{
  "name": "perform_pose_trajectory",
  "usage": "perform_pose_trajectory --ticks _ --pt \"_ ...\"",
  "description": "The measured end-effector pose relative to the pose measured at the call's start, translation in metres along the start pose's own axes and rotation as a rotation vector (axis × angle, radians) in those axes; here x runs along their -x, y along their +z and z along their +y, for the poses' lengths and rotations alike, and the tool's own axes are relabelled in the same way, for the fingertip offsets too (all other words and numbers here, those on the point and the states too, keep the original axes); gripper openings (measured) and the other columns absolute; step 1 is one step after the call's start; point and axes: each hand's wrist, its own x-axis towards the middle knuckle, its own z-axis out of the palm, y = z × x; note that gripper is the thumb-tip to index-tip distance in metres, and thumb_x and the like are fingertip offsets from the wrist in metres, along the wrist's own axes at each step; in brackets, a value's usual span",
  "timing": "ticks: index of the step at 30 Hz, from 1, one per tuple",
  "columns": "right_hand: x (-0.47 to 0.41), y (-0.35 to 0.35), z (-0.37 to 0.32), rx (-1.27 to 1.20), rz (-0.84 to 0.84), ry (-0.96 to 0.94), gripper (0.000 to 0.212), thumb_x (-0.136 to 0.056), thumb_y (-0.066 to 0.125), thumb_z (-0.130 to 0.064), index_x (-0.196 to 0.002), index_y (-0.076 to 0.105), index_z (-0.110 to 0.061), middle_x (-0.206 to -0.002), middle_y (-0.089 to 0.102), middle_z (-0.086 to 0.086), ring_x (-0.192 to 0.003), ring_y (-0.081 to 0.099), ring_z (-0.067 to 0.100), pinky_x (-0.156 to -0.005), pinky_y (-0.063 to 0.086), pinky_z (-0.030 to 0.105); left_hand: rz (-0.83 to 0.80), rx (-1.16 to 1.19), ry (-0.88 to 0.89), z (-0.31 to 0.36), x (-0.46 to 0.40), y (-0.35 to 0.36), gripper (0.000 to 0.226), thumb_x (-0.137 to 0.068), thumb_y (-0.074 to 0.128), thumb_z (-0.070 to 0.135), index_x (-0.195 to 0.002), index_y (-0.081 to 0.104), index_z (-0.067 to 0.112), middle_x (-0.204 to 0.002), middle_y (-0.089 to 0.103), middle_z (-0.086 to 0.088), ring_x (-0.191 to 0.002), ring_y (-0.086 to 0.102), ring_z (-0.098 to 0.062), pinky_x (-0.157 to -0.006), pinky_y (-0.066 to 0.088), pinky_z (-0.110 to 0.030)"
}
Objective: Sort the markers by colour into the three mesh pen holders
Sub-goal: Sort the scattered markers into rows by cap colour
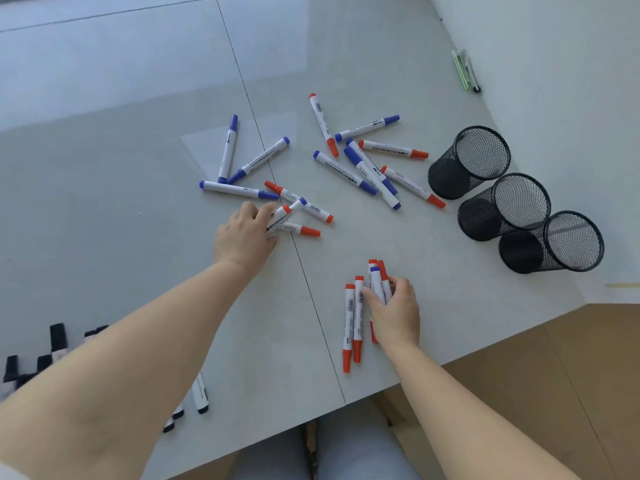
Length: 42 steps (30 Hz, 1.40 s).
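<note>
While smooth white marker barrels with red or blue caps lie scattered over the pale matte table (138,174), three black wire-mesh cylinders are seen tipped on their sides in a row near the table's right edge: the far holder (469,161), the middle holder (504,206) and the near holder (550,242), each touching the next, mouths turned up and to the right. A blue-capped marker (285,216) is pinched between the curled fingers of the left hand (246,237), its long axis slanting up to the right, across a red marker (300,203). A small bundle of markers (380,282) is gripped by the right hand (394,315), held nearly upright with caps pointing away from the person. Just left of it, two red markers (353,320) lie parallel, pointing away. Black-capped markers (200,393) are gathered by the near left edge, partly hidden by the forearm. Bare tabletop is left between the hands and before the holders. A green-and-white object (465,69) lies far right.
</note>
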Motion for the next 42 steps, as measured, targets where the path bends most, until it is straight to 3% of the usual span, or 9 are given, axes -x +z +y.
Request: perform_pose_trajectory --ticks 6,14,19,25,28,31,36,39,42 --pt "-0.005 -0.004 -0.001 0.115 0.067 -0.099 0.053 -0.080 0.068 -0.035 -0.121 0.043 -0.012 -0.119 0.045 0.006 -0.102 0.052 0.021 -0.083 0.052 0.036 0.010 0.028 -0.051 0.000 0.000 0.000 0.044 -0.083 0.062 0.032 -0.122 0.048 0.021 -0.112 0.048 -0.007 -0.105 0.049 -0.028 -0.076 0.039 -0.036" --pt "-0.010 -0.004 -0.005 0.225 0.096 -0.195 0.031 -0.081 0.067 -0.032 -0.095 0.053 -0.009 -0.106 0.044 0.007 -0.088 0.048 0.019 -0.075 0.050 0.028 0.053 -0.011 -0.016 0.005 0.002 -0.004 0.031 -0.084 0.061 0.029 -0.114 0.055 0.023 -0.117 0.045 -0.006 -0.106 0.048 -0.027 -0.073 0.041 -0.038" --pt "-0.011 -0.005 -0.007 0.234 0.131 -0.197 0.034 -0.083 0.065 -0.033 -0.100 0.052 -0.006 -0.106 0.044 0.009 -0.086 0.047 0.018 -0.074 0.050 0.028 0.045 -0.043 -0.056 0.012 -0.004 -0.003 0.035 -0.086 0.057 0.033 -0.120 0.053 0.024 -0.121 0.043 -0.005 -0.110 0.044 -0.028 -0.074 0.041 -0.040" --pt "-0.018 -0.004 -0.014 0.284 0.119 -0.169 0.039 -0.081 0.065 -0.039 -0.100 0.053 -0.008 -0.109 0.042 0.009 -0.098 0.044 0.022 -0.080 0.047 0.029 0.066 0.001 -0.063 0.016 -0.004 -0.004 0.027 -0.089 0.052 0.034 -0.107 0.059 0.016 -0.123 0.044 -0.005 -0.115 0.037 -0.026 -0.083 0.038 -0.038" --pt "-0.021 -0.001 -0.019 0.328 0.111 -0.126 0.040 -0.080 0.064 -0.044 -0.098 0.056 -0.010 -0.111 0.041 0.008 -0.100 0.041 0.023 -0.079 0.046 0.030 0.111 0.133 -0.069 0.016 -0.002 -0.009 0.026 -0.093 0.047 0.028 -0.101 0.055 0.005 -0.120 0.046 -0.011 -0.106 0.041 -0.029 -0.085 0.038 -0.038" --pt "-0.025 0.000 -0.026 0.326 0.107 -0.057 0.039 -0.080 0.063 -0.048 -0.095 0.060 -0.012 -0.112 0.043 0.006 -0.102 0.040 0.023 -0.077 0.044 0.032 0.099 0.411 -0.237 0.016 -0.006 -0.018 0.020 -0.097 0.037 0.025 -0.098 0.048 0.009 -0.111 0.046 -0.010 -0.083 0.043 -0.026 -0.069 0.033 -0.034" --pt "-0.032 -0.003 -0.035 0.409 0.159 -0.109 0.038 -0.084 0.055 -0.049 -0.094 0.063 -0.014 -0.112 0.047 0.005 -0.102 0.041 0.023 -0.076 0.036 0.031 0.126 0.603 -0.588 0.009 -0.020 -0.032 0.028 -0.098 0.032 0.027 -0.118 0.039 0.009 -0.095 0.049 -0.010 -0.080 0.044 -0.029 -0.067 0.033 -0.035" --pt "-0.042 -0.008 -0.053 0.324 0.176 -0.186 0.034 -0.089 0.050 -0.045 -0.086 0.059 -0.012 -0.095 0.054 0.005 -0.092 0.047 0.024 -0.071 0.033 0.031 0.120 0.720 -0.829 0.006 -0.032 -0.036 0.041 -0.093 0.043 0.039 -0.121 0.040 0.008 -0.105 0.052 -0.012 -0.086 0.047 -0.029 -0.070 0.035 -0.035" --pt "-0.057 -0.014 -0.074 0.078 0.078 -0.230 0.027 -0.093 0.046 -0.038 -0.079 0.045 -0.014 -0.070 0.048 -0.003 -0.073 0.050 0.023 -0.063 0.039 0.034 0.094 0.806 -0.992 0.009 -0.048 -0.035 0.057 -0.086 0.054 0.046 -0.124 0.040 0.006 -0.114 0.053 -0.014 -0.091 0.052 -0.028 -0.071 0.037 -0.034"
